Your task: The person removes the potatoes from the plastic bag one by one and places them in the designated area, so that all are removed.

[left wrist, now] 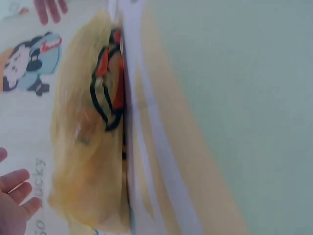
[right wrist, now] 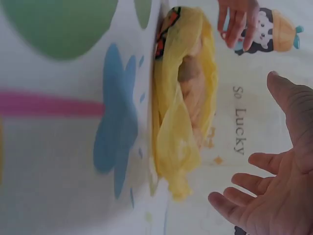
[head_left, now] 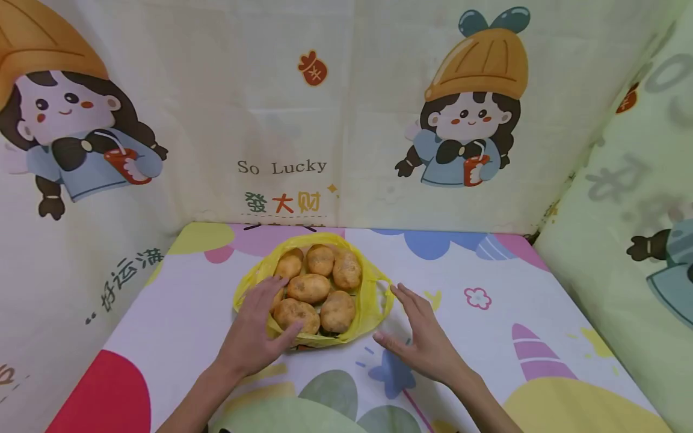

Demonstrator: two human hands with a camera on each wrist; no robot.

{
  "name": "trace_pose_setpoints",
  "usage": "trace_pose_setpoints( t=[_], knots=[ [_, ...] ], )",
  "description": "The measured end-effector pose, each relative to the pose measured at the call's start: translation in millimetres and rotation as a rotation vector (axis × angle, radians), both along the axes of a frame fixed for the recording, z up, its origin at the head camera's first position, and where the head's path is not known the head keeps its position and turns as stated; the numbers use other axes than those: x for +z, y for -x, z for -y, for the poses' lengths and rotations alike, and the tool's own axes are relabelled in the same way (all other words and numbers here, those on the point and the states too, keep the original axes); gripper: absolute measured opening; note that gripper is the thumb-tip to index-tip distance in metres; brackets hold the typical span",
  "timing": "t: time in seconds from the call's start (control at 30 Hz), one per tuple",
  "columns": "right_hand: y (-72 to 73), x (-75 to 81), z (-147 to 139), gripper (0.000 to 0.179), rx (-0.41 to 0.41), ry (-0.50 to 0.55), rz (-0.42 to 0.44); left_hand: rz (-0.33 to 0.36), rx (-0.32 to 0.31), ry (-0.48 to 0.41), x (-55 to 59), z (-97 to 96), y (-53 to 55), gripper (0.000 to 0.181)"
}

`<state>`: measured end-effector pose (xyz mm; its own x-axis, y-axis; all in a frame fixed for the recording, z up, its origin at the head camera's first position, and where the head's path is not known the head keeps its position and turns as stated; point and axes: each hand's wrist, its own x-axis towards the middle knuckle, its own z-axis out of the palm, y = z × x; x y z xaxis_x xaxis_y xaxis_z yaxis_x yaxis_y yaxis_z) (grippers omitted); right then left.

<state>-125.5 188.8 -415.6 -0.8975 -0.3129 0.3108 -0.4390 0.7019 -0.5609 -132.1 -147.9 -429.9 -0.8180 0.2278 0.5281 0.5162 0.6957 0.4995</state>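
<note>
Fingers [head_left: 263, 296] of my left hand [head_left: 251, 334] and right hand [head_left: 426, 344] extend loosely, either side of the yellow bag [head_left: 369, 304] on the counter [head_left: 460, 337]; potatoes [head_left: 308, 288] inside it, one largely hidden by my left hand.

Bare left hand [head_left: 253, 331] masks part of a brown potato [head_left: 278, 297] in the thin yellow plastic bag [head_left: 370, 307] | blurry in left wrist view: its orange, dark-outlined print [left wrist: 118, 98] | bare right hand [right wrist: 286, 193], sliced by right wrist view's edge!
</note>
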Motion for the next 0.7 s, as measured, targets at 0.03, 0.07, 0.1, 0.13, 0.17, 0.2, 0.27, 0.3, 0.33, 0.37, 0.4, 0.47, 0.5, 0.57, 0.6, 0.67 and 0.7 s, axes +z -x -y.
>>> trace_pose_setpoints(
  t=[0.03, 0.07, 0.1, 0.13, 0.17, 0.2, 0.27, 0.3, 0.33, 0.37, 0.4, 0.47, 0.5, 0.57, 0.6, 0.67, 0.7],
  knots=[
    [-0.8, 0.7, 2.7, 0.088, 0.017, 0.034, 0.020, -0.002, 0.003, -0.040, -0.4, 1.4, 1.8, 0.075],
    [-1.2, 1.2, 5.3, 0.086, 0.035, 0.064, 0.038, -0.008, 0.004, -0.077, -1.0, 3.0, 4.1, 0.073],
    [-1.4, 1.5, 8.0, 0.084, 0.049, 0.087, 0.052, -0.014, 0.008, -0.107, -1.5, 4.7, 6.4, 0.071],
    [-1.5, 1.7, 10.8, 0.082, 0.059, 0.108, 0.071, -0.014, 0.013, -0.134, -1.9, 6.5, 8.8, 0.069],
    [-1.5, 2.1, 13.4, 0.080, 0.067, 0.129, 0.092, -0.014, 0.019, -0.155, -2.6, 8.5, 10.9, 0.067],
    [-1.3, 2.3, 16.0, 0.078, 0.074, 0.148, 0.115, -0.008, 0.025, -0.172, -3.0, 10.4, 12.7, 0.066],
    [-0.4, 2.6, 21.5, 0.075, 0.082, 0.183, 0.166, 0.013, 0.039, -0.198, -4.3, 14.4, 16.3, 0.065],
    [0.1, 2.8, 24.3, 0.073, 0.081, 0.197, 0.190, 0.028, 0.048, -0.206, -5.1, 16.3, 18.1, 0.064],
    [0.9, 3.0, 27.1, 0.073, 0.083, 0.210, 0.214, 0.043, 0.056, -0.211, -5.8, 18.3, 20.3, 0.063],
    [1.9, 2.9, 30.0, 0.073, 0.086, 0.221, 0.235, 0.052, 0.061, -0.215, -6.4, 20.1, 22.7, 0.062],
    [3.1, 2.7, 33.0, 0.073, 0.090, 0.230, 0.252, 0.065, 0.067, -0.219, -6.9, 21.7, 25.0, 0.062],
    [5.6, 2.3, 38.6, 0.075, 0.093, 0.242, 0.284, 0.083, 0.069, -0.227, -7.6, 24.5, 29.8, 0.061],
    [7.2, 2.3, 41.4, 0.076, 0.098, 0.246, 0.298, 0.096, 0.069, -0.231, -7.9, 25.6, 32.3, 0.060],
    [10.3, 0.9, 46.8, 0.078, 0.103, 0.249, 0.326, 0.126, 0.063, -0.238, -8.4, 27.2, 35.6, 0.059],
    [11.8, 0.3, 49.2, 0.079, 0.104, 0.249, 0.337, 0.145, 0.061, -0.241, -8.7, 27.7, 36.9, 0.059],
    [14.8, -1.6, 53.7, 0.079, 0.109, 0.247, 0.353, 0.191, 0.060, -0.250, -9.3, 28.0, 38.7, 0.058],
    [16.1, -2.5, 55.7, 0.079, 0.108, 0.241, 0.362, 0.211, 0.063, -0.255, -9.8, 28.0, 39.6, 0.057]
  ],
)
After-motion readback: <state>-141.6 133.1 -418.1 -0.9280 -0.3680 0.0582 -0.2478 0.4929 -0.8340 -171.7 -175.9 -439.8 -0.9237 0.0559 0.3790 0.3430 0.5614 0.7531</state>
